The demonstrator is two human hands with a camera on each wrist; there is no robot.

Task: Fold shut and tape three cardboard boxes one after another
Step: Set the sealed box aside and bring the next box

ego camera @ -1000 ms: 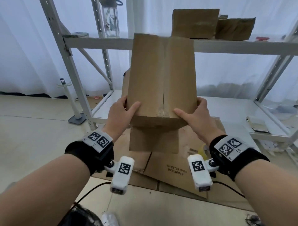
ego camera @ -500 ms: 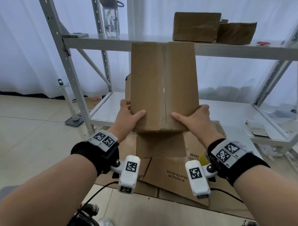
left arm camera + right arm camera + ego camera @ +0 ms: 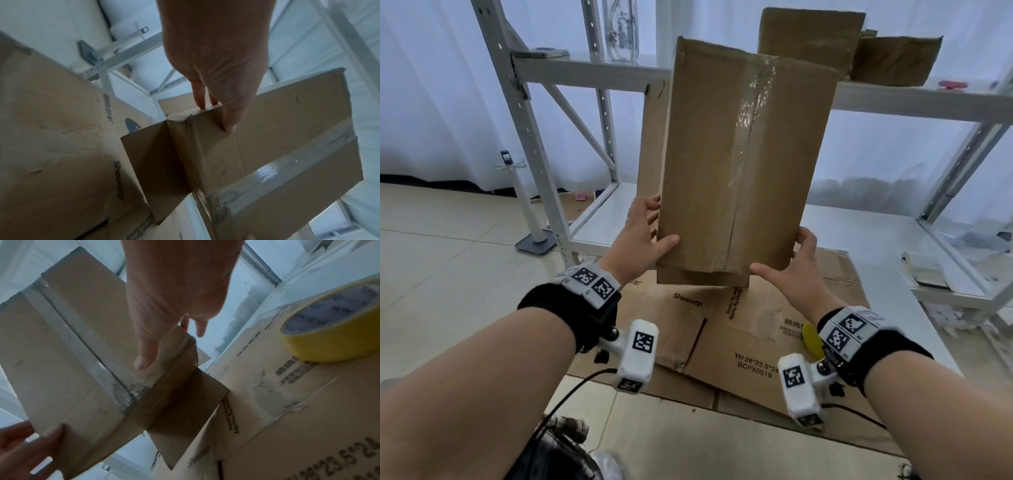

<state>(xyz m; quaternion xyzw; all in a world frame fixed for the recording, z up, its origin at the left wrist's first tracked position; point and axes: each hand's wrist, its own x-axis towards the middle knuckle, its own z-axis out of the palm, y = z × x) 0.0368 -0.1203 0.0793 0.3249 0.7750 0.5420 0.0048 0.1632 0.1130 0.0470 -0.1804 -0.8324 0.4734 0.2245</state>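
I hold a tall brown cardboard box [image 3: 739,154] up in the air with both hands, its top leaning a little right. Clear tape [image 3: 753,113] runs down its front seam. My left hand [image 3: 640,236] grips the lower left edge, thumb on the front and fingers behind. At the lower right corner my right hand [image 3: 791,270] grips with its thumb on the front. A loose flap [image 3: 154,170] hangs open at the box's near end. A yellow tape roll [image 3: 333,331] lies on the flat cardboard below, near my right wrist.
Flattened cardboard sheets [image 3: 739,346] cover the floor under the box. A white metal rack [image 3: 592,73] stands behind, with two taped boxes [image 3: 811,37] and a bottle [image 3: 621,31] on its upper shelf. A notebook [image 3: 924,270] lies on the low shelf at right.
The box has swung from upright to leaning right. My left hand has slid higher up its left edge, and my right hand sits lower at the corner.
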